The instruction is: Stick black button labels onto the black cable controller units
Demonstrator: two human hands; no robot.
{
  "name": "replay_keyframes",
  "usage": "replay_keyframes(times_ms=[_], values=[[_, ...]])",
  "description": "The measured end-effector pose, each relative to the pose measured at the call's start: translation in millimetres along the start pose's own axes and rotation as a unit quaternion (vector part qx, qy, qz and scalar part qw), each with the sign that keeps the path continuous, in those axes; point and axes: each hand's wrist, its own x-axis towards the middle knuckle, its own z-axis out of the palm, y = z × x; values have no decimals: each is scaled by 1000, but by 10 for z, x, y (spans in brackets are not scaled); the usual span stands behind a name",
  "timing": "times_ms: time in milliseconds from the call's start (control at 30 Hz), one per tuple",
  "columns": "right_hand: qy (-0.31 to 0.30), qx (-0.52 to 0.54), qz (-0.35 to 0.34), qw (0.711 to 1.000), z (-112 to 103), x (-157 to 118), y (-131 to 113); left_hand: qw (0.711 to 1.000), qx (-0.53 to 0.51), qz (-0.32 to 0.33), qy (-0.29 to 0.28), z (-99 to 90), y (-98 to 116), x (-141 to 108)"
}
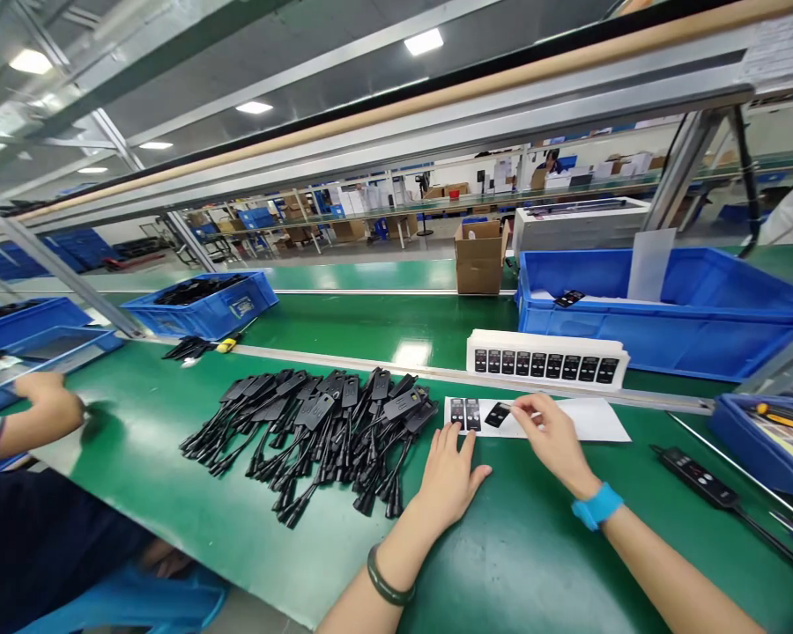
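A white backing strip (595, 419) lies on the green bench, with two black labels (465, 414) at its left end. My left hand (449, 471) rests palm down with fingers spread, its fingertips at the strip's lower left edge by those labels. Between the thumb and forefinger of my right hand (550, 436) is one black label (498, 414), tilted above the strip. To the left of my left hand spreads a pile of black cabled controllers (317, 409). Behind the strip stands a stack of white label sheets (548, 357), its front showing a row of black labels.
A large blue bin (667, 330) sits behind the sheets, beside a cardboard box (479, 260). At right lie a black controller (697, 475) and a blue tray (767, 449) with tools. A blue crate (202, 304) stands back left. A co-worker's arm (40, 414) reaches in at left.
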Motion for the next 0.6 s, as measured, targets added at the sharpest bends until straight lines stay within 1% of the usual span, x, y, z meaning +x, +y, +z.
replay_keyframes(times_ms=[67, 100, 167, 233, 300, 367, 400, 433, 467, 533, 567, 600], values=[[38, 60, 37, 997, -155, -125, -43, 999, 20, 4, 29, -97, -24, 22], [50, 90, 61, 993, -228, -190, -58, 998, 29, -6, 46, -166, -52, 39], [60, 131, 104, 984, -347, -318, -77, 991, 64, -59, 98, -324, -149, 75], [58, 147, 125, 979, -412, -431, -83, 972, 121, -135, 149, -470, -293, 104], [58, 165, 134, 975, -427, -519, -80, 957, 161, -185, 156, -575, -450, 112], [57, 181, 141, 972, -411, -577, -72, 957, 167, -194, 137, -647, -570, 94], [57, 189, 145, 970, -401, -597, -69, 958, 159, -192, 141, -682, -603, 79], [57, 196, 149, 968, -391, -611, -67, 958, 144, -189, 160, -722, -613, 62], [57, 204, 153, 965, -385, -620, -68, 955, 123, -187, 193, -769, -599, 46], [57, 226, 158, 959, -382, -630, -78, 941, 55, -182, 281, -874, -503, 27], [58, 241, 160, 956, -383, -633, -88, 932, 6, -177, 316, -921, -426, 27], [57, 256, 162, 951, -386, -635, -100, 926, -56, -172, 331, -954, -334, 34]])
